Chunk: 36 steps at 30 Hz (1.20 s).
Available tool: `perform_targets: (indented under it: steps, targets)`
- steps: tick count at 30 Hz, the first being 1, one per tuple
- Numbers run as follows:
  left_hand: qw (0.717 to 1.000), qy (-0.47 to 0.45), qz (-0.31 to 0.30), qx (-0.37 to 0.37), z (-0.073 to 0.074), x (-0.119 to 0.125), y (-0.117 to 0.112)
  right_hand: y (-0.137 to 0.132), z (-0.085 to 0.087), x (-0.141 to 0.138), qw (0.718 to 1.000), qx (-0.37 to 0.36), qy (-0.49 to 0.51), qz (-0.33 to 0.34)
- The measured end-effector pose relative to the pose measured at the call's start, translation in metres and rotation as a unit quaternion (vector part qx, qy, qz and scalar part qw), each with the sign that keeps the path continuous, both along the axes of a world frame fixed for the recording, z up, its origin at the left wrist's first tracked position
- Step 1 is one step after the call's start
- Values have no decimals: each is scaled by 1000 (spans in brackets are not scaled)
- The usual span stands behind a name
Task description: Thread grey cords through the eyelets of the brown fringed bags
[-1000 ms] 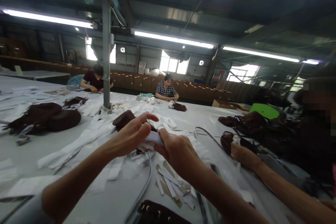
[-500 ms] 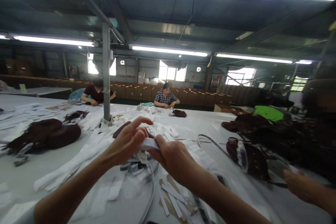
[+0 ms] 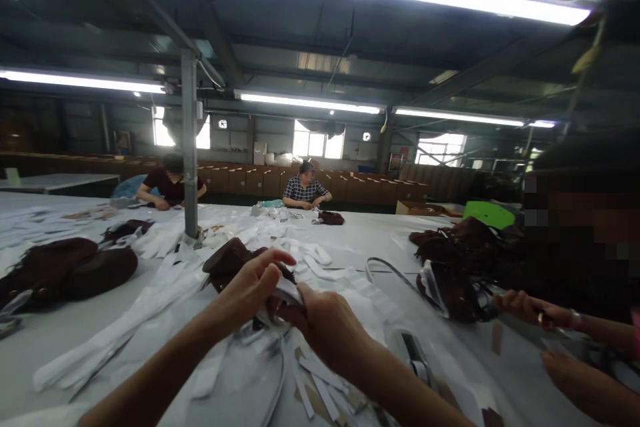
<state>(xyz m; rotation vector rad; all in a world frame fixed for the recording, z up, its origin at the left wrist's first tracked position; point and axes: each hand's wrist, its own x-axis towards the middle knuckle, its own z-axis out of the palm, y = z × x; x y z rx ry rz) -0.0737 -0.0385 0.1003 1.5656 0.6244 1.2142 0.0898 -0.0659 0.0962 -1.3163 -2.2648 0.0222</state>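
Through my feed, right hand (image 3: pixel 333 320) pinches white band (image 3: pixel 289 292); left hand (image 3: pixel 250 288) at band's far end, its hold hidden, cannot tell; band above table (image 3: pixel 373 233), near brown bag (image 3: pixel 226 263); I judge step as two-handed band handling, next move needing steady right pinch

Yeah, can't read any text or numbers here. One small white square (image 3: pixel 223 124) just right of the grey post (image 3: pixel 189 147) and another white square (image 3: pixel 367 136) well right of it have dark marks too blurry to decipher; same deal with the reddish patch (image 3: pixel 405 150) even farther right.
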Motion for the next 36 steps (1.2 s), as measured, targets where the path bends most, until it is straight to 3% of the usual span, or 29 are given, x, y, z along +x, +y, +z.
perform_targets:
  steps: [3, 7, 15, 20, 22, 25, 29, 31, 32, 34, 36]
  targets:
    - [977, 183, -105, 19, 10, -2, 4, 1, -3, 6, 996, 35, -87, -2]
    - [974, 200, -93, 51, 20, 0, 0, 0, 7, 12, 993, 54, -70, 80]
    - [995, 79, -49, -44, -8, -20, 2, -3, 12, 30, 982, 90, -157, 54]
    - [993, -43, -54, -94, -14, -29, -4, -6, 4, 30, 991, 63, -109, 53]
    - [982, -141, -37, -121, -14, -22, -10, -8, -5, 19, 996, 29, -37, 71]
    - [938, -299, 51, -167, -18, 1, -17, -10, -27, -5, 992, 6, 110, 70]
    - [882, -392, 164, -203, -41, 27, -19, -8, -54, -23, 980, 8, 197, 7]
    - [895, -366, 175, -187, -52, 27, -17, -6, -61, -18, 988, 13, 151, -7]
    - [917, -327, 161, -164, -56, 24, -16, -5, -62, -14, 994, 23, 109, -13]
    - [974, -182, 92, -96, -57, 12, -13, -4, -62, -5, 998, 55, 8, -21]
    - [1000, 15, -1, -20, -51, -3, -11, -3, -58, 2, 993, 79, -93, 6]
